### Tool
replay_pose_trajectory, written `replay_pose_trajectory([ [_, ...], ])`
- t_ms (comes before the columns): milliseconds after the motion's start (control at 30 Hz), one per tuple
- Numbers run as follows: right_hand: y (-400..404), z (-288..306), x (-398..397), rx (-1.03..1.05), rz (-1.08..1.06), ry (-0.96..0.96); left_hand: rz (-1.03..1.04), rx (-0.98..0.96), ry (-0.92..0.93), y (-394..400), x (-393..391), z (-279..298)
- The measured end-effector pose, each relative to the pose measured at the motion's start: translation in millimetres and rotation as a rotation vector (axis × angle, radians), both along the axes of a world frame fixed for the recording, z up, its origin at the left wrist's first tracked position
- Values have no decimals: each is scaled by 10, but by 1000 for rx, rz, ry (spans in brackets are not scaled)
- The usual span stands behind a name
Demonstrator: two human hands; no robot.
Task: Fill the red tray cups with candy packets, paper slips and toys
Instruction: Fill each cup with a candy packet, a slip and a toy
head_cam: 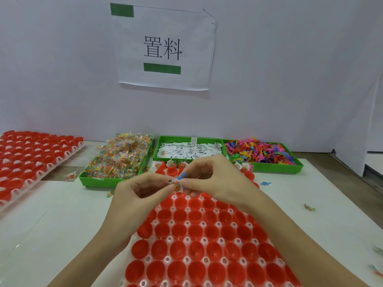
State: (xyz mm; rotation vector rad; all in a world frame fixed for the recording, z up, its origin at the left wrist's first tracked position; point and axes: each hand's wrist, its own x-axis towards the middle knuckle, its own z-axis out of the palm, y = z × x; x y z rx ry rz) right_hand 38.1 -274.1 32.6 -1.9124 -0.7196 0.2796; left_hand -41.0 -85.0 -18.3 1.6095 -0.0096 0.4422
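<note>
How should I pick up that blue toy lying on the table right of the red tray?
Come straight down on the blue toy and pinch its narrow body from both long sides. It lies flat and alone on the white table, so nothing blocks an approach from above; its thin legs look too small to grip.

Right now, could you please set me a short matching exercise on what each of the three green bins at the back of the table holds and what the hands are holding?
Things:
1. left green bin
2. middle green bin
3. right green bin
4. the two hands, left hand and right hand

Contents:
A. white paper slips
B. a candy packet and a blue toy, pinched above the red tray
C. colourful flat toys
D. clear candy packets

Pairs: 1-D, 2-A, 3-C, 4-B
</note>
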Motion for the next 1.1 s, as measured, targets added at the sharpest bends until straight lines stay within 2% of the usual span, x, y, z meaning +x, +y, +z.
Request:
replay_pose_trajectory([
  [200, -65, 9, 3, -111, 49, -79, -26, -17, 14, -44, -3, -10],
  [567, -137, 115, -20, -192, 163, -96, 32, 21, -50, -98, -58, 41],
  [667, -167, 191, -32, -153, 199, -82, 40, 17, -79, -119, -75, 94],
  [867, -283, 297, 7, -141, 121, -181, 32, 156, -174, -253, 0, 233],
  [1100, -471, 390, 120, -132, 15, -205, 40, 302, -291, -445, 296, 412],
])
